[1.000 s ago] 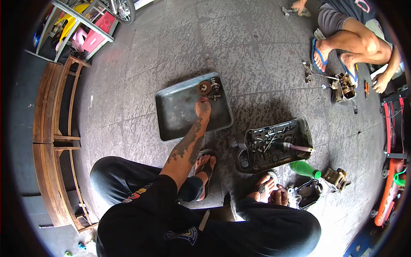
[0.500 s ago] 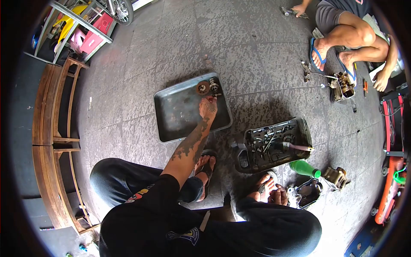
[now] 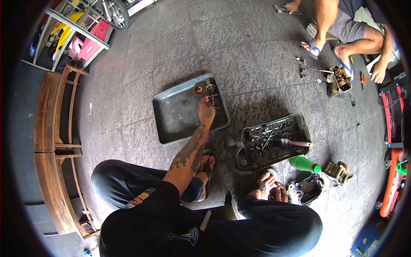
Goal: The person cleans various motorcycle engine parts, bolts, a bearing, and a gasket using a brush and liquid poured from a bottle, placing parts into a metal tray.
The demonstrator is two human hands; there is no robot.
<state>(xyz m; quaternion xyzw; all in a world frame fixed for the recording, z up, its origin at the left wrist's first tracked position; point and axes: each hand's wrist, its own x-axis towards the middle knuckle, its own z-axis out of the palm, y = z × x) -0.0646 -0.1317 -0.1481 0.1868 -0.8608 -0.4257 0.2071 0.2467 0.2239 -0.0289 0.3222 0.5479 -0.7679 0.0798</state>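
Note:
My left hand [image 3: 206, 111] is over the right part of a grey tray [image 3: 171, 92], its fingers drawn together beside small metal parts [image 3: 215, 102]; what they grip is too small to make out. Just beyond the fingertips lie a brown gear [image 3: 199, 89] and a camshaft-like part [image 3: 210, 85]. My right hand [image 3: 279, 192] is low by my right foot, fingers bent, close to an open metal cover [image 3: 309, 189]; anything in it is hidden. A black container [image 3: 239, 159] holds several metal parts and a brush [image 3: 295, 143].
A green bottle [image 3: 305, 164] lies beside the black container. Another metal casing [image 3: 337, 172] is at the right. Another person [image 3: 364, 36] sits at the upper right near an engine part [image 3: 340, 80]. Wooden benches [image 3: 47, 111] line the left; a red jack [image 3: 391, 184] stands right.
My left hand has shifted slightly within the right side of the tray, near the small parts. The other person's leg and foot have moved. My right hand stays low.

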